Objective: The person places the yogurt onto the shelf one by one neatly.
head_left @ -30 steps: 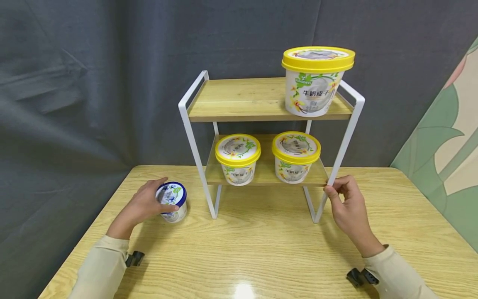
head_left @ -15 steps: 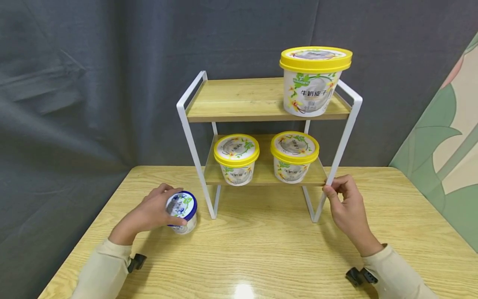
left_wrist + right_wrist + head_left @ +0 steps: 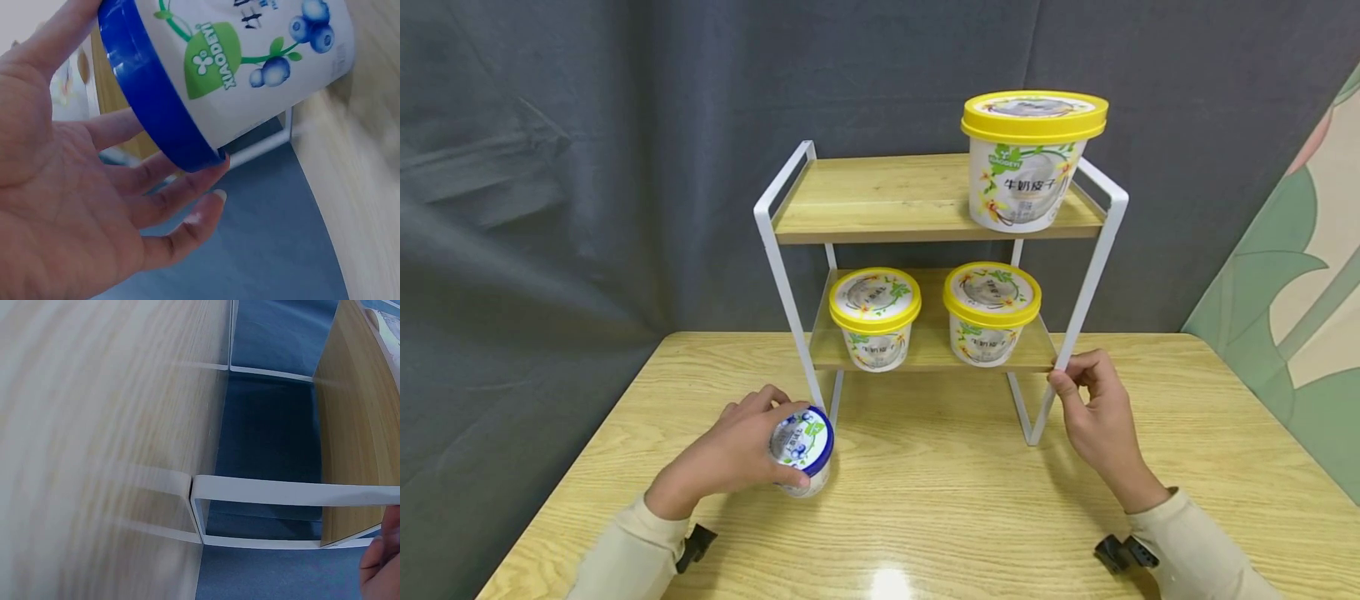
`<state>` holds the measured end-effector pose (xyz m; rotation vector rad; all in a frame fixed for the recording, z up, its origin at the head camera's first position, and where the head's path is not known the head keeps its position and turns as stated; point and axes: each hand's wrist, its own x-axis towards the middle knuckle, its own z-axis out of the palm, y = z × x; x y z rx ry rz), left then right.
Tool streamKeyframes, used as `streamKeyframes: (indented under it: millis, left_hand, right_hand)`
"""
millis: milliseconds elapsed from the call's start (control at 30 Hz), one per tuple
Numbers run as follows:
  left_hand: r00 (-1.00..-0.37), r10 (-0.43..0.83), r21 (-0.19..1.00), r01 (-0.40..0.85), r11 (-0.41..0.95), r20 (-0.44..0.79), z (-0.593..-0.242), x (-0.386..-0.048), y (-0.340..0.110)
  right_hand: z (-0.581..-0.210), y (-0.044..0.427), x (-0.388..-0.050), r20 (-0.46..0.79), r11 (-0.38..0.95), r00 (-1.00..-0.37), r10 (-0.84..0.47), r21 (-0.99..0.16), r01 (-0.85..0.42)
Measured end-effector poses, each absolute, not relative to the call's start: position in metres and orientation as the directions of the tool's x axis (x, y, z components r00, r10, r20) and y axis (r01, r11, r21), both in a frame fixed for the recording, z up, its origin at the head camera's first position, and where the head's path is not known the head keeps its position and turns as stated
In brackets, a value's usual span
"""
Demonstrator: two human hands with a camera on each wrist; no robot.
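Observation:
My left hand (image 3: 737, 454) grips a small white tub (image 3: 808, 482) from above, thumb and fingers around the rim of its blue lid (image 3: 797, 442). In the left wrist view, the tub (image 3: 269, 69) shows blueberry pictures and a green label. Whether its base touches the table is unclear. My right hand (image 3: 1101, 421) pinches the right front leg (image 3: 1086, 292) of a two-tier white-framed rack near its lower shelf; in the right wrist view only part of that hand (image 3: 382, 556) shows. Two yellow-lidded tubs, one left (image 3: 877, 312) and one right (image 3: 990, 308), stand on the lower shelf.
A larger yellow-lidded tub (image 3: 1030, 167) stands at the right end of the upper shelf (image 3: 880, 196). The rack stands on a wooden table (image 3: 925, 508) before a dark grey curtain (image 3: 715, 100). A patterned panel (image 3: 1292, 308) is at the right.
My left hand has moved rightward and nearer to me with the blue-lidded tub, now close to the rack's left front leg. The right hand keeps its hold on the rack.

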<state>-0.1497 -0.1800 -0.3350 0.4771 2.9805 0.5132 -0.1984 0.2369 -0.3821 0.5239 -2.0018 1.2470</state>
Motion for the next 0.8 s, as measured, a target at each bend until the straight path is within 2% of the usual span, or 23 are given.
streamKeyframes:
  millis: [300, 633, 800]
  left_hand:
    - [-0.943, 0.333, 0.357, 0.317, 0.879, 0.018, -0.342, -0.139, -0.154]
    - [-0.934, 0.351, 0.427, 0.344, 0.836, 0.066, -0.353, -0.143, -0.132]
    - [-0.935, 0.345, 0.407, 0.348, 0.844, 0.083, -0.354, -0.142, -0.119]
  right_hand:
    - [-0.383, 0.237, -0.199, 0.751, 0.448, -0.66, 0.029, -0.6, -0.662]
    - [-0.384, 0.238, -0.2, 0.764, 0.436, -0.645, 0.023, -0.589, -0.681]
    - [-0.384, 0.238, -0.2, 0.759, 0.432, -0.65, 0.025, -0.595, -0.678]
